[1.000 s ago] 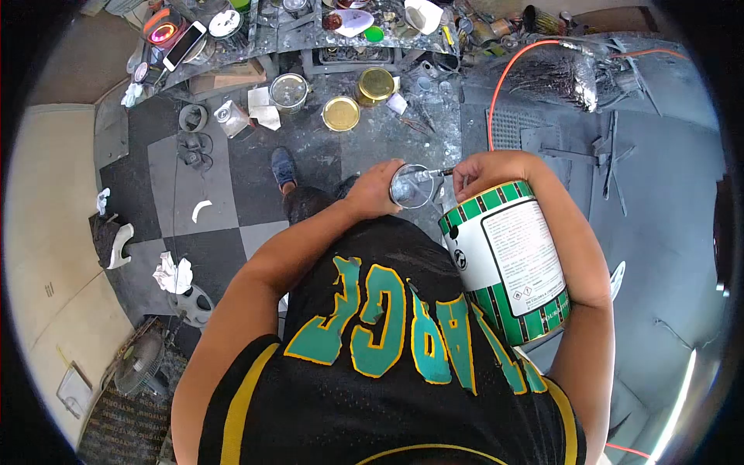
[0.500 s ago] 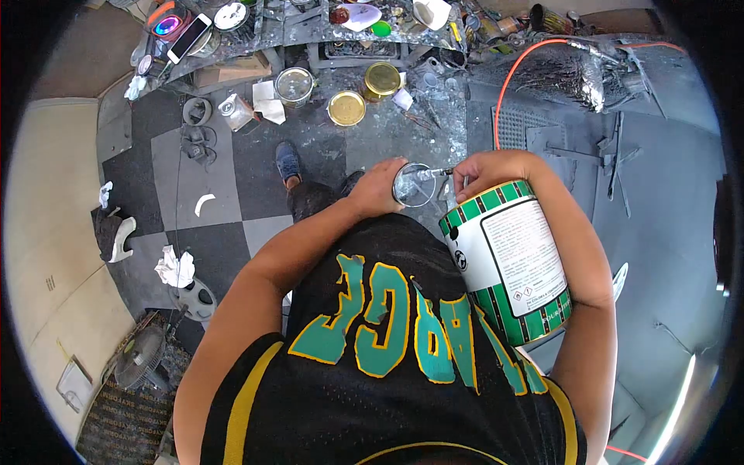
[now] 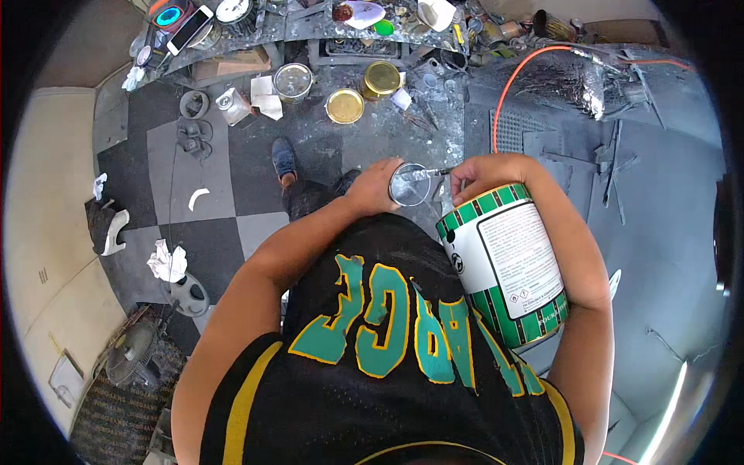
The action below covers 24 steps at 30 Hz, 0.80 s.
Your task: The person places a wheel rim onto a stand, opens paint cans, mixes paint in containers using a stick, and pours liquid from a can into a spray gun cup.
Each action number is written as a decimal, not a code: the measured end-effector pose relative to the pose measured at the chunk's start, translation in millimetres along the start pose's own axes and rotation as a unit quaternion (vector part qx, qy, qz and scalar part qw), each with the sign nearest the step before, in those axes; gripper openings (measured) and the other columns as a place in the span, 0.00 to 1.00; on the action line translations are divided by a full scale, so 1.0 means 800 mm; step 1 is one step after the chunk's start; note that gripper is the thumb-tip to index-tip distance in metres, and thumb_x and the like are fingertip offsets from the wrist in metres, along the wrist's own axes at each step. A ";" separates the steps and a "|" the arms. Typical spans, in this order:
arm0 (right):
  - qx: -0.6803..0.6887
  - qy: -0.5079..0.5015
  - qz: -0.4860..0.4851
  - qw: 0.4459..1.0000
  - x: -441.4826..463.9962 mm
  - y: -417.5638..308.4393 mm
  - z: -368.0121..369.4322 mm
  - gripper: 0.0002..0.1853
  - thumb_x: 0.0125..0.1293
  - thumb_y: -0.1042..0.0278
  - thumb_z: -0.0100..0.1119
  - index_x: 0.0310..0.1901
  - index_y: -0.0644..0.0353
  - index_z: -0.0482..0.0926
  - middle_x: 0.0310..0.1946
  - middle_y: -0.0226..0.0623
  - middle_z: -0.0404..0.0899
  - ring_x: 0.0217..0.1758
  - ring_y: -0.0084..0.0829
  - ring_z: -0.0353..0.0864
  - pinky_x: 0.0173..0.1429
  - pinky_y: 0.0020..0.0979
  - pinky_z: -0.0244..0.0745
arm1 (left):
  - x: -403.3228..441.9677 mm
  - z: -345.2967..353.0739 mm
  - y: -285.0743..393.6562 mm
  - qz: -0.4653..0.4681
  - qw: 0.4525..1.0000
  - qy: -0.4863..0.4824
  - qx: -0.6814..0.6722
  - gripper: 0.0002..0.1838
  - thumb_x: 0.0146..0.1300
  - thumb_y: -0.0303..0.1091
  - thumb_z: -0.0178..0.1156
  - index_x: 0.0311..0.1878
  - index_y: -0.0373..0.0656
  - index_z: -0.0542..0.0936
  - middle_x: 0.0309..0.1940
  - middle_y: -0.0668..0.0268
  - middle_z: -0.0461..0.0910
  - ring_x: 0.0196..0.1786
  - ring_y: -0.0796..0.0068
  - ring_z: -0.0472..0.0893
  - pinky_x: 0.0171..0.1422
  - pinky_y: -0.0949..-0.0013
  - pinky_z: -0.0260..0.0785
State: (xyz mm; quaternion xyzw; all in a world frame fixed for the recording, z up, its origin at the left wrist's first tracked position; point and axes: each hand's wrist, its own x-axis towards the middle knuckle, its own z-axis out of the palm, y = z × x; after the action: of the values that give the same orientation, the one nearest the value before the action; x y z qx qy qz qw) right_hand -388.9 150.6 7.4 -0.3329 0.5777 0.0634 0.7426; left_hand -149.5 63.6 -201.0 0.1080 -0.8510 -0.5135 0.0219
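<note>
My left hand is closed around the side of a clear cup with a whitish film or liquid inside. A slim silver-grey tool reaches from the cup to the fingertips of my right hand; its exact kind is unclear. Those fingers are bent and pinched together beside the near rim of a large paint can, green, white and black with a printed label. The can lies tilted in the crook of my right arm, against my body, with its top end toward the cup. Its opening is hidden from view.
On the floor ahead stand an open tin, two gold-coloured lids or tins and a clear bottle. A cluttered workbench holds a phone. An orange hose runs at right. A fan stands at lower left.
The view has shifted slightly. The tool's end sits a little differently in the cup, and the cup's inside looks whiter. Both hands and the can keep nearly the same places.
</note>
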 end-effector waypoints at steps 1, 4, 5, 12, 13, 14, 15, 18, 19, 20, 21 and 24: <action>-0.006 0.004 0.006 1.000 -0.001 -0.003 0.000 0.18 0.71 0.54 0.69 0.48 0.61 0.82 0.35 0.33 0.87 0.36 0.20 0.84 0.36 0.26 0.78 | 0.000 0.001 -0.002 0.004 1.000 0.000 -0.002 0.54 0.40 0.40 0.81 0.72 0.38 0.65 0.67 0.46 0.74 0.69 0.44 0.74 0.75 0.52 0.66; 0.014 -0.005 0.014 1.000 0.001 0.002 -0.001 0.18 0.70 0.53 0.69 0.48 0.60 0.82 0.35 0.33 0.87 0.36 0.20 0.84 0.37 0.27 0.78 | 0.002 0.003 -0.010 0.007 1.000 -0.007 -0.003 0.54 0.40 0.40 0.81 0.72 0.38 0.65 0.68 0.46 0.73 0.70 0.44 0.73 0.76 0.52 0.65; 0.010 -0.004 0.011 1.000 0.001 0.002 -0.002 0.18 0.70 0.53 0.69 0.48 0.60 0.82 0.35 0.33 0.87 0.36 0.20 0.84 0.37 0.27 0.78 | 0.003 0.004 -0.012 0.003 1.000 -0.012 -0.001 0.54 0.40 0.40 0.81 0.72 0.38 0.65 0.68 0.45 0.73 0.70 0.44 0.73 0.76 0.52 0.65; -0.004 0.006 0.018 1.000 0.000 0.005 -0.002 0.17 0.70 0.53 0.70 0.47 0.60 0.83 0.36 0.32 0.87 0.37 0.20 0.84 0.38 0.26 0.78 | 0.007 0.006 -0.017 -0.003 1.000 -0.023 0.008 0.54 0.40 0.40 0.81 0.73 0.38 0.65 0.68 0.45 0.73 0.71 0.44 0.72 0.77 0.52 0.64; -0.006 0.005 0.022 1.000 0.001 0.006 -0.002 0.17 0.70 0.53 0.70 0.47 0.60 0.83 0.36 0.32 0.87 0.37 0.20 0.84 0.38 0.26 0.78 | 0.007 0.007 -0.018 0.002 1.000 -0.021 0.008 0.54 0.40 0.40 0.81 0.73 0.38 0.66 0.68 0.45 0.73 0.71 0.44 0.73 0.77 0.52 0.64; -0.004 0.003 0.022 1.000 0.001 0.006 -0.002 0.17 0.70 0.53 0.70 0.47 0.59 0.83 0.36 0.32 0.88 0.37 0.20 0.84 0.38 0.26 0.78 | 0.007 0.008 -0.020 0.006 1.000 -0.018 0.009 0.54 0.40 0.40 0.81 0.72 0.38 0.66 0.68 0.45 0.73 0.71 0.44 0.73 0.77 0.52 0.64; -0.002 0.001 0.022 1.000 0.001 0.005 -0.002 0.17 0.70 0.54 0.70 0.47 0.59 0.83 0.36 0.32 0.88 0.38 0.20 0.84 0.39 0.26 0.79 | 0.007 0.007 -0.020 0.011 1.000 -0.016 0.010 0.54 0.40 0.40 0.81 0.72 0.38 0.66 0.68 0.45 0.73 0.71 0.44 0.73 0.76 0.52 0.64; -0.012 0.005 0.027 1.000 -0.005 -0.005 -0.002 0.17 0.70 0.54 0.70 0.47 0.59 0.83 0.36 0.33 0.88 0.38 0.20 0.85 0.39 0.26 0.79 | 0.004 0.004 -0.016 0.007 1.000 -0.011 0.008 0.53 0.40 0.40 0.81 0.72 0.38 0.66 0.67 0.45 0.73 0.70 0.44 0.73 0.76 0.51 0.65; -0.018 0.009 0.030 0.999 -0.006 -0.008 -0.002 0.17 0.70 0.54 0.70 0.47 0.59 0.83 0.36 0.33 0.88 0.37 0.20 0.85 0.38 0.26 0.79 | 0.004 0.002 -0.014 0.003 1.000 -0.018 0.004 0.53 0.40 0.40 0.80 0.72 0.39 0.66 0.67 0.45 0.74 0.70 0.44 0.73 0.76 0.51 0.65; -0.010 0.007 0.029 1.000 -0.005 -0.005 -0.002 0.17 0.70 0.54 0.70 0.47 0.59 0.83 0.36 0.33 0.88 0.37 0.20 0.85 0.38 0.26 0.79 | 0.005 0.000 -0.012 -0.002 1.000 -0.025 0.000 0.52 0.40 0.40 0.80 0.71 0.39 0.66 0.67 0.46 0.74 0.70 0.44 0.73 0.76 0.51 0.65; -0.002 0.004 0.029 1.000 -0.002 0.000 -0.003 0.17 0.70 0.53 0.70 0.47 0.59 0.83 0.36 0.33 0.88 0.37 0.20 0.85 0.38 0.26 0.79 | 0.005 -0.001 -0.012 -0.006 0.999 -0.033 -0.004 0.52 0.40 0.39 0.80 0.71 0.39 0.66 0.67 0.46 0.74 0.70 0.44 0.73 0.76 0.51 0.65; -0.005 0.003 0.030 1.000 -0.001 -0.002 -0.003 0.17 0.70 0.53 0.70 0.47 0.59 0.83 0.36 0.33 0.88 0.37 0.21 0.85 0.38 0.26 0.78 | 0.005 -0.002 -0.011 -0.007 1.000 -0.025 -0.013 0.49 0.42 0.37 0.78 0.70 0.41 0.67 0.66 0.46 0.73 0.70 0.44 0.72 0.75 0.51 0.65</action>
State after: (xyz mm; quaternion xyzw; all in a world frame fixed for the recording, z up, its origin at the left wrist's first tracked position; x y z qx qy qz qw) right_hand -390.7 148.3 8.5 -0.3193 0.5896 0.0880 0.7367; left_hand -152.2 57.6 -208.4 0.1007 -0.8438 -0.5271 -0.0013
